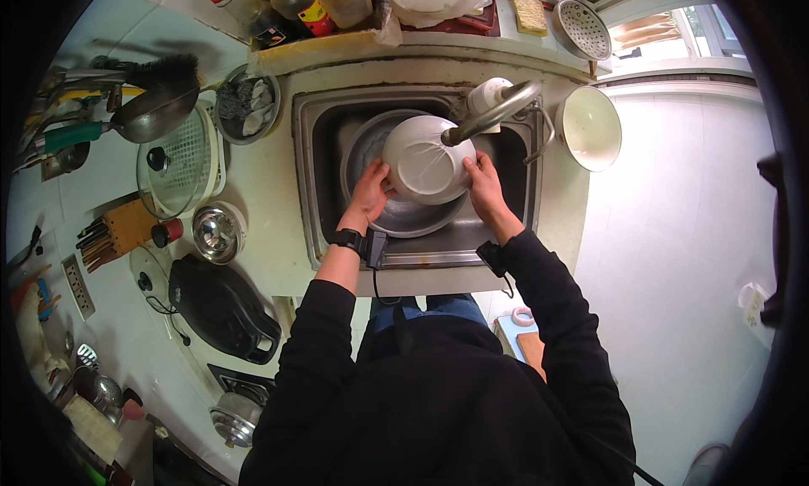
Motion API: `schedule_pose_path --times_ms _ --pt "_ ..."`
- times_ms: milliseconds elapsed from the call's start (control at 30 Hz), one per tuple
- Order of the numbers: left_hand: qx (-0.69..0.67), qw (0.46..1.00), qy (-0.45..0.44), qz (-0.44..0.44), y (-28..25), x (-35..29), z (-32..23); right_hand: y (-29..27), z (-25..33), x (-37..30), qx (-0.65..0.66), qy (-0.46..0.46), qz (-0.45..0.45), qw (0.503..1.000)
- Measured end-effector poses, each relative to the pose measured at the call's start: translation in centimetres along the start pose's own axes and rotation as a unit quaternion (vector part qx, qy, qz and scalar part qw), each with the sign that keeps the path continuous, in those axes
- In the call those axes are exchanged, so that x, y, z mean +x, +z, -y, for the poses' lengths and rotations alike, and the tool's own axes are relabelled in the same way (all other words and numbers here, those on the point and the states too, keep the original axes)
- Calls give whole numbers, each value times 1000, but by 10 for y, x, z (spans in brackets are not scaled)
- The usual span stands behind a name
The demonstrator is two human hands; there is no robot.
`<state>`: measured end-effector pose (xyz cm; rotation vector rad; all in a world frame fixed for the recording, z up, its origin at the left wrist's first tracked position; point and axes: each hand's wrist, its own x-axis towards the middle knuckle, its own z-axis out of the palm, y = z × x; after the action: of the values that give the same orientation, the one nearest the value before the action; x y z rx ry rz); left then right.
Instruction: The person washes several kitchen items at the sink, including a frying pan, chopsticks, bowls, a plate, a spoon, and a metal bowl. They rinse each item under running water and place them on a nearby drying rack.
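Observation:
A white bowl (424,176) is held bottom up between both my hands, its round foot ring facing me. My left hand (371,191) grips its left rim, and my right hand (486,185) grips the right side with the thumb on the outer wall. The curved metal faucet (497,113) ends just over the bowl, and thin streaks of water seem to run across its base. Beneath it sits a wide metal basin (357,145) inside the steel sink (421,257). The bowl hides much of the basin's inside.
A cream bowl (590,129) stands on the counter right of the sink. Along the left are a pot with dark cloths (246,105), a glass lid (175,162), a steel bowl (219,232) and a black appliance (221,309). Bottles (253,18) and a colander (581,29) line the back ledge.

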<state>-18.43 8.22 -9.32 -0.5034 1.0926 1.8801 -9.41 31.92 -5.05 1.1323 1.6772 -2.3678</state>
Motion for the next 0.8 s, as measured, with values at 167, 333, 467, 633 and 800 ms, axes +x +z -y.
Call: schedule_pose_path --times_ms 167,333,467,633,800 --pt "14 995 85 -43 8 -28 -39 19 -21 9 133 160 44 977" --pt "-30 987 106 -115 0 -63 -46 57 -38 21 205 174 66 961" --pt "-19 985 111 -130 -7 -80 -39 72 -29 29 214 125 73 966" --pt "-58 989 28 -131 9 -75 -26 73 -8 20 132 37 -35 990" --pt "-137 982 -25 -126 23 -40 -13 60 -14 2 45 -102 -102 989"
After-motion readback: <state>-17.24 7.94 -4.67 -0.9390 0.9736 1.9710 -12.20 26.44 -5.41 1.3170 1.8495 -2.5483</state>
